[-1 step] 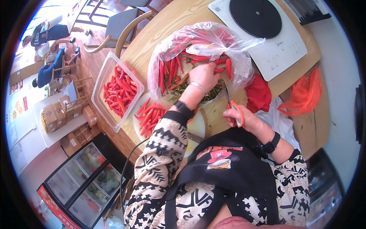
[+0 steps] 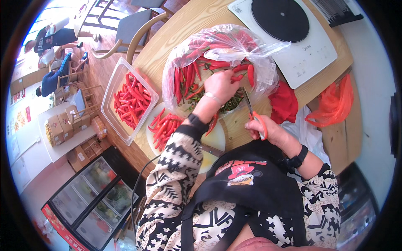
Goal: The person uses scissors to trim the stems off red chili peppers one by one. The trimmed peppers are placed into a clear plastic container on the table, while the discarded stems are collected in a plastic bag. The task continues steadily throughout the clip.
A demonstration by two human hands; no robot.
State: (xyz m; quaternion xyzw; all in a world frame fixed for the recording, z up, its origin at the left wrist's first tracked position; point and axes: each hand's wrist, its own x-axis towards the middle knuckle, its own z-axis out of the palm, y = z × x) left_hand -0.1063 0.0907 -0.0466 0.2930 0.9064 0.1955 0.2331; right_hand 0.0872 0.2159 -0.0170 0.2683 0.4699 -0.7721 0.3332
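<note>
Left hand (image 2: 220,88): fingertips pinch red chili (image 2: 237,78).
Right hand (image 2: 273,130): fingers curl round scissors (image 2: 254,114), table (image 2: 238,127) edge.
Blades (image 2: 248,99): near left fingertips; we risk nicks.

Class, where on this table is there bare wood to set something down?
A roomy patch of the table is bordered by the clear bag, the clear tub and the edge near the chair. A slim gap lies between the scissors and red cloth. It's crowded at the bag's mouth, around the left hand.
</note>
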